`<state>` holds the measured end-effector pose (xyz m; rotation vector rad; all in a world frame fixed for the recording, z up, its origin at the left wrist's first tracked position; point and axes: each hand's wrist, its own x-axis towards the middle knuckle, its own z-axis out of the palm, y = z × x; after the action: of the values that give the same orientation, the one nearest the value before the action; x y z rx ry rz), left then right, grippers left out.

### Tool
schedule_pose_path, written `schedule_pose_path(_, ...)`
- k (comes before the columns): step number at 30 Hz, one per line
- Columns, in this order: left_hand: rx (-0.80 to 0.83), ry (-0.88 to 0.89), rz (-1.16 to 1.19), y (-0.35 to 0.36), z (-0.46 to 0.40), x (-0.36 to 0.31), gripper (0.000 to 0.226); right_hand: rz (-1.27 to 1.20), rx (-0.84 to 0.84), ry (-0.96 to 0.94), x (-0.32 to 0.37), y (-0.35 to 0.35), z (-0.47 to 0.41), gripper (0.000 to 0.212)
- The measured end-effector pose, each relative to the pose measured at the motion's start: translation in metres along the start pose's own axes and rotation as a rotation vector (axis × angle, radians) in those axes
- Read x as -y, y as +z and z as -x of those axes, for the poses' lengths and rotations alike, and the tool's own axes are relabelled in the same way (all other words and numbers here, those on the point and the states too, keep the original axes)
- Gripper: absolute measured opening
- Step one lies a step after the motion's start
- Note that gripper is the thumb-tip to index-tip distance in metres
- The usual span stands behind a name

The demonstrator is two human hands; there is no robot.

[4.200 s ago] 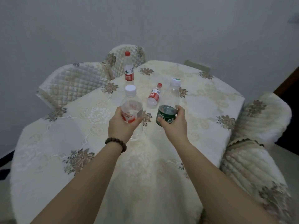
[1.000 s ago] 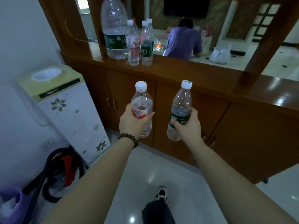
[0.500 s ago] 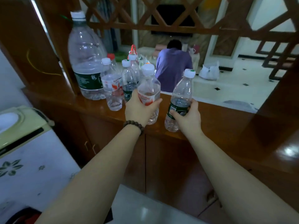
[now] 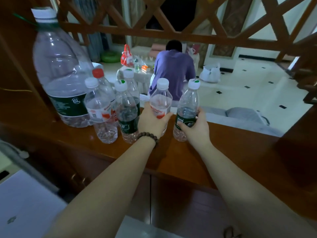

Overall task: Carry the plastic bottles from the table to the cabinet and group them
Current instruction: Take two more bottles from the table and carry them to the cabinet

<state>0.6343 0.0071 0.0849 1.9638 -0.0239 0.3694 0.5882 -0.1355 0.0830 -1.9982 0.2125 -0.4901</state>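
1. Bottles stood grouped on the cabinet top (image 4: 188, 155): a red-labelled bottle (image 4: 161, 103) in the left hand (image 4: 152, 123) and a green-labelled bottle (image 4: 187, 110) in the right hand (image 4: 197, 129).
2. Each hand's fingers wrapped its bottle's lower body, hiding part of the label.
3. The left hand covered the red-labelled bottle's base, so whether it touched the cabinet was unclear.
4. Just left stood a cluster of small bottles (image 4: 127, 114) and a large 6L jug (image 4: 63, 78), its top blurred.

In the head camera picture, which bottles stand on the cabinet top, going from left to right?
Big 6L bottle → red-label bottle → green-label bottle → red-label bottle in the left hand → green-label bottle in the right hand. Two bottles behind overlap, so I leave them out.
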Motion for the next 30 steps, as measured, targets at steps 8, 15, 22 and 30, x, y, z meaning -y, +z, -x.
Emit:
schedule_pose_path(8, 0.065, -0.018, -0.026, 0.001, -0.009, 0.013, 0.065, 0.008, 0.006, 0.04, -0.009, 0.006, -0.003, 0.076)
schedule_pose_path(15, 0.135, -0.036, -0.028, 0.001, 0.006, 0.021, 0.081, -0.028, 0.047, 0.068, -0.01, 0.003, -0.002, 0.082)
schedule_pose_path(22, 0.205, 0.043, -0.271, -0.01, 0.039, 0.018, 0.092, 0.09, 0.074, 0.087, -0.016, -0.008, 0.022, 0.083)
schedule_pose_path(30, 0.272, 0.264, -0.607, -0.019, 0.088, 0.015, 0.08, 0.624, 0.089, -0.02, -0.03, -0.037, 0.079, 0.066)
